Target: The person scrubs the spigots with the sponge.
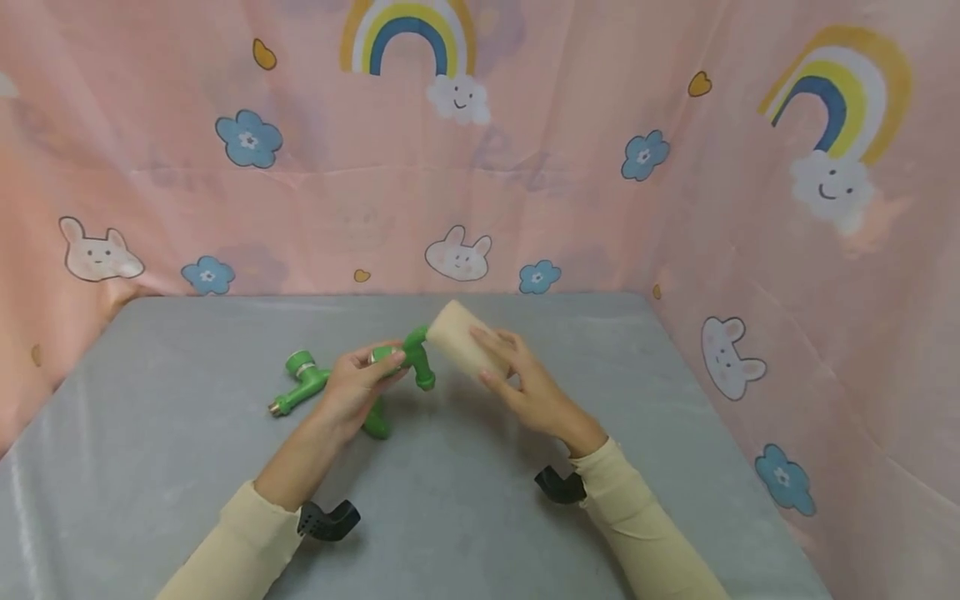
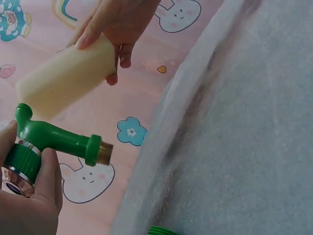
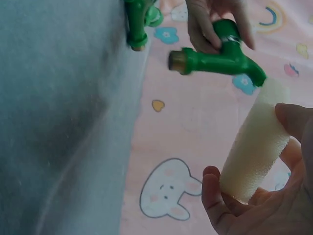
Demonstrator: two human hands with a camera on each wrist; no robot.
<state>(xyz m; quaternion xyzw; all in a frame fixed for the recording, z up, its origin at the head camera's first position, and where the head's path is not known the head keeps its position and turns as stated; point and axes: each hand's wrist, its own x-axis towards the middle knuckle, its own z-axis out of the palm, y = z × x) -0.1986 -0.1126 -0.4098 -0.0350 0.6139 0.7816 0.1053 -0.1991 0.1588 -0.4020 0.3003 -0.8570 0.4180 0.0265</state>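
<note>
Fingers (image 1: 386,365) of the left hand (image 1: 351,387) pinch a green faucet (image 2: 57,136); those of the right hand (image 1: 534,389) grip a cream sponge (image 1: 454,338).

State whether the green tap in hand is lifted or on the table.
Lifted: the left hand grips the green tap by its knob, curtain showing behind it in both wrist views.

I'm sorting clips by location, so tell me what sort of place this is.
Probably a makeshift indoor work booth: pink cartoon-print fabric hangs behind and beside a grey-covered table, with a green tap held above it.
</note>
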